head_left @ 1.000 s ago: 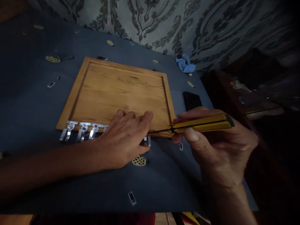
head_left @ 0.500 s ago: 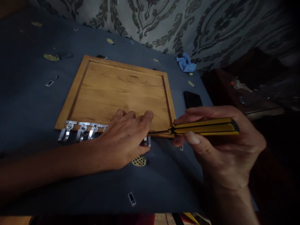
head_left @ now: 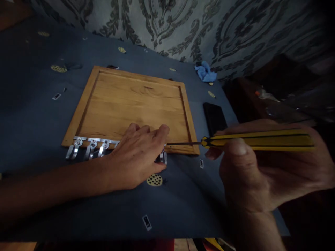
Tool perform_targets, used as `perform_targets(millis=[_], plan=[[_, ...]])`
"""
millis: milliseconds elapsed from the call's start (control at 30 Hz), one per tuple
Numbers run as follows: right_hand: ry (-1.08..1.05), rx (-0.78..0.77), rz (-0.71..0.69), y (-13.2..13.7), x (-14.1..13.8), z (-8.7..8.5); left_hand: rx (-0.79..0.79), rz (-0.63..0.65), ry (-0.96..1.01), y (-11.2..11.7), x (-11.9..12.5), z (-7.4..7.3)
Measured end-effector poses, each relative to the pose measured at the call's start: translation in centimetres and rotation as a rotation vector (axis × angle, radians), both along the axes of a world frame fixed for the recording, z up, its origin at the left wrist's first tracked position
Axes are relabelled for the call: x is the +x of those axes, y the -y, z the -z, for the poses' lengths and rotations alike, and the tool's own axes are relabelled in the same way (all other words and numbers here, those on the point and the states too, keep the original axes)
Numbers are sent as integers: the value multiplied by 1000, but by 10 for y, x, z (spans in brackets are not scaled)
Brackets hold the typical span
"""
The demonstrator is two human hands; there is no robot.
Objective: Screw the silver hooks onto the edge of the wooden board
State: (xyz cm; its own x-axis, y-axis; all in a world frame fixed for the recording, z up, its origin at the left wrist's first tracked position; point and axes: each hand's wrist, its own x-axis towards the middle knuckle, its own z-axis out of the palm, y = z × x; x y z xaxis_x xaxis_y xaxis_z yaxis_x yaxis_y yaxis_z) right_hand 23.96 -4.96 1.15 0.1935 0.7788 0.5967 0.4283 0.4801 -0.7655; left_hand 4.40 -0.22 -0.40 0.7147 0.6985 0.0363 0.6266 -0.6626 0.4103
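Note:
A framed wooden board (head_left: 136,101) lies on the blue patterned cloth. Along its near edge runs a metal hook rail (head_left: 92,142) with several silver hooks hanging over the side. My left hand (head_left: 138,153) grips the rail's right part, fingers bent over the board and thumb below the edge; it hides the hooks underneath. In my right hand (head_left: 251,167) is a yellow-and-black screwdriver (head_left: 259,140), held almost level. Its thin shaft points left, the tip close to the rail's right end beside my left fingers. Whether the tip touches a screw, I cannot tell.
Right of the board lies a black flat object (head_left: 214,116). A crumpled blue cloth (head_left: 206,72) sits near the patterned wall (head_left: 157,21). Dark furniture with small items (head_left: 267,96) stands at the right. The table's near edge (head_left: 104,240) runs along the bottom.
My right hand has moved right with the screwdriver, and more of its shaft shows beside the board's edge. My left hand keeps its place on the rail. The view has shifted slightly.

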Motion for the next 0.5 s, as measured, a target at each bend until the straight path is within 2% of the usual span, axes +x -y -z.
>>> perform_targets(millis=[100,500], plan=[[83,89,6,-4,0,1,-17,-1,-8,0,1,-1],[158,-35,-25,-8,-6,-3,-22,-2,2,-1,2,0]])
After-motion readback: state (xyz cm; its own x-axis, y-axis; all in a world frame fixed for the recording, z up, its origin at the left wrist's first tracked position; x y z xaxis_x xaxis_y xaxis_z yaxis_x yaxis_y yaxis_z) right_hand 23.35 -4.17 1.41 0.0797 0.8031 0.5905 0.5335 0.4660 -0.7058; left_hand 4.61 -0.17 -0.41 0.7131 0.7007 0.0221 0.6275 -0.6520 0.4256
